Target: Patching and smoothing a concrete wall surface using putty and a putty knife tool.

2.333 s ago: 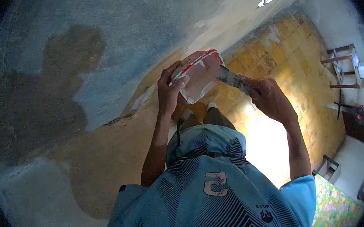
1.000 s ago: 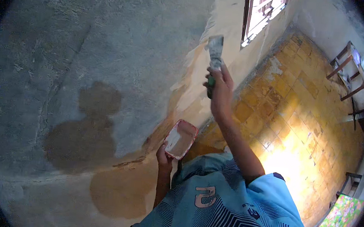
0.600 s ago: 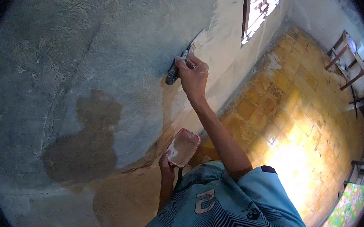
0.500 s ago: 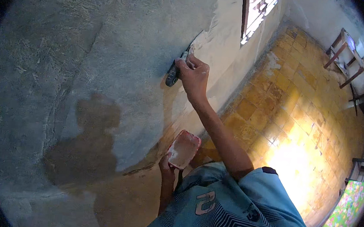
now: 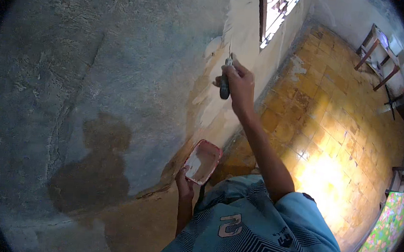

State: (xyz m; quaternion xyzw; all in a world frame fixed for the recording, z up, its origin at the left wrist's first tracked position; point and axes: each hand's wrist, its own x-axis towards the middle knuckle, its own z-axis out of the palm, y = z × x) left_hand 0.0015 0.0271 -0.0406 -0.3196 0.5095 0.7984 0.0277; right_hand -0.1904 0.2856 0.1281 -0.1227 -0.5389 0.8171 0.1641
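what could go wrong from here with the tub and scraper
The left hand holds the open tub at one side, so it might tip and spill its pale paste on the tiled floor. The scraper in the right hand could mark the wall if angled badly; blade contact isn't clear.

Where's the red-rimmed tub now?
In the head view, the red-rimmed tub is just below the middle, in the left hand, above the blue shirt.

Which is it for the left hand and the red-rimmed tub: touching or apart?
Touching. The head view shows the left hand holding the red-rimmed tub by its lower-left corner, thumb against the edge, no gap between them.
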